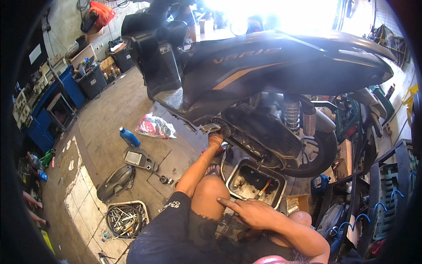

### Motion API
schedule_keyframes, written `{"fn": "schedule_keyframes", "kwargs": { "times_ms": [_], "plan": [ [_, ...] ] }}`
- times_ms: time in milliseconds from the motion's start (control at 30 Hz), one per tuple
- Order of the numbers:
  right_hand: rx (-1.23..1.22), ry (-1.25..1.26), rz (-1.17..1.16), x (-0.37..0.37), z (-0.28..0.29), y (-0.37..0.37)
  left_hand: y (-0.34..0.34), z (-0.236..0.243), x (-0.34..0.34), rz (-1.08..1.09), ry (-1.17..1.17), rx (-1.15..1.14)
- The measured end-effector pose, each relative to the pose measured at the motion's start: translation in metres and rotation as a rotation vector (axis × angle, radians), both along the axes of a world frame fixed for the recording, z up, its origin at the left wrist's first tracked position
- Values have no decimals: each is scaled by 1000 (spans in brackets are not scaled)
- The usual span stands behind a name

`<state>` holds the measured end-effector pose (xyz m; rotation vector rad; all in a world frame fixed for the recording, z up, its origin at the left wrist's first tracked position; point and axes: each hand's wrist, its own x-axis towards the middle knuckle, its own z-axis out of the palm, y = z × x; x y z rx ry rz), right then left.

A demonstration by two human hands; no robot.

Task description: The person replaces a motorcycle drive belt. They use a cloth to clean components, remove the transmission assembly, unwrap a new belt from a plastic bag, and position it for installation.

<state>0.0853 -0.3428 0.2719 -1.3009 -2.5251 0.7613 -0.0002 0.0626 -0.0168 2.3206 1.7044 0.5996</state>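
A dark motor scooter (246,70) with an orange stripe stands across the view in front of me. My left hand (215,139) reaches up beneath its body, by the front of the engine case (259,134). A small metal piece (211,128) sits at its fingertips; the fingers are mostly hidden, so whether they grip it is unclear. My right hand (252,214) is open and holds nothing, its index finger stretched out against my knee. Just beyond that hand lies a metal-rimmed tray (285,187) with dark residue and a brush (265,186) in it.
On the floor to the left are a blue bottle (129,137), a plastic bag (154,126), an air filter box (140,158), a black cover (116,183) and a tray of bolts and tools (127,220). Crates (389,198) line the right. Another person's hand (33,200) shows far left.
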Motion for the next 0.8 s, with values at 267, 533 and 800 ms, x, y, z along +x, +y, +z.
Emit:
{"fn": "schedule_keyframes", "kwargs": {
  "times_ms": [267,533,800],
  "plan": [
    [-185,-121,-62,5,14,-1,-120,-16,-61,-19,-652,-163],
    [-247,-129,-27,-9,10,8,-338,-132,-244,27,-367,-545],
    [-164,51,-139,-15,13,19,-394,-129,-282,-360,24,-599]
  ]
}}
